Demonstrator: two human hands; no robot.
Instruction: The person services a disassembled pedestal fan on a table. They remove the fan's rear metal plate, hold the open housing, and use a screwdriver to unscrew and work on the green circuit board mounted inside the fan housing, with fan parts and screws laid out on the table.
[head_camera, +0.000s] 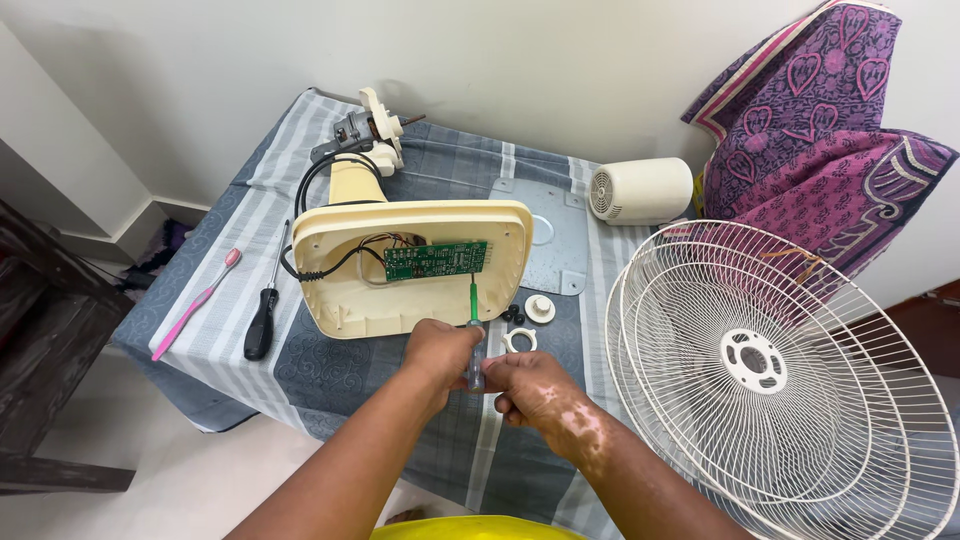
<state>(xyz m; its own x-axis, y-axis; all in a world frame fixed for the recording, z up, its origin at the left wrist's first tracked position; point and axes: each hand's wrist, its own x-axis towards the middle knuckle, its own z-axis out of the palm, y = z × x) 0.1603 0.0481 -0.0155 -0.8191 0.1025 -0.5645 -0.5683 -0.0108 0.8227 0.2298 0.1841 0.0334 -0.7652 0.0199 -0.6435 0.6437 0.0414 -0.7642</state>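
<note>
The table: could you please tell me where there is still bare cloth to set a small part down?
Bare cloth lies on the table between the black screwdriver and the left hand, and between the pink toothbrush and that screwdriver. It is crowded right of the fan base: small knobs and rings, the metal plate, the right hand and the fan grille.

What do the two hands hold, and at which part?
Both the left hand and the right hand grip the green screwdriver by its clear handle; its tip points toward the circuit board.
</note>
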